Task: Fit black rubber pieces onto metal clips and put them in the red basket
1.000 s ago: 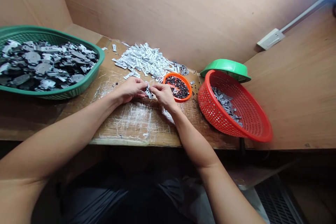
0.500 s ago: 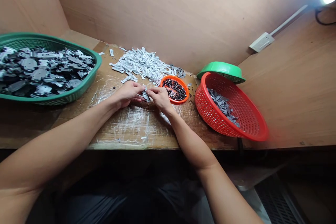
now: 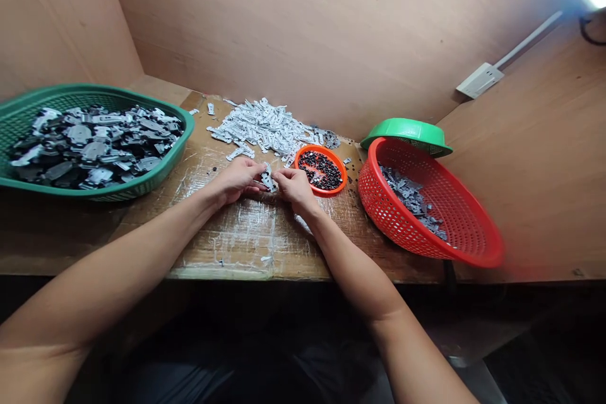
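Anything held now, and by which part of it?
A metal piece, by its left edge, in the left hand. The right hand is at its right edge; grip unclear.

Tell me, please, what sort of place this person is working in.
Probably a small workshop's bench: a pile of flat metal parts lies on the worktop, a dark green basket holds many metal pieces, and an orange dish holds small dark pieces.

Metal piece (image 3: 268,178) partly hidden by left hand (image 3: 240,178); dark-green basket (image 3: 118,190) cut by left edge.
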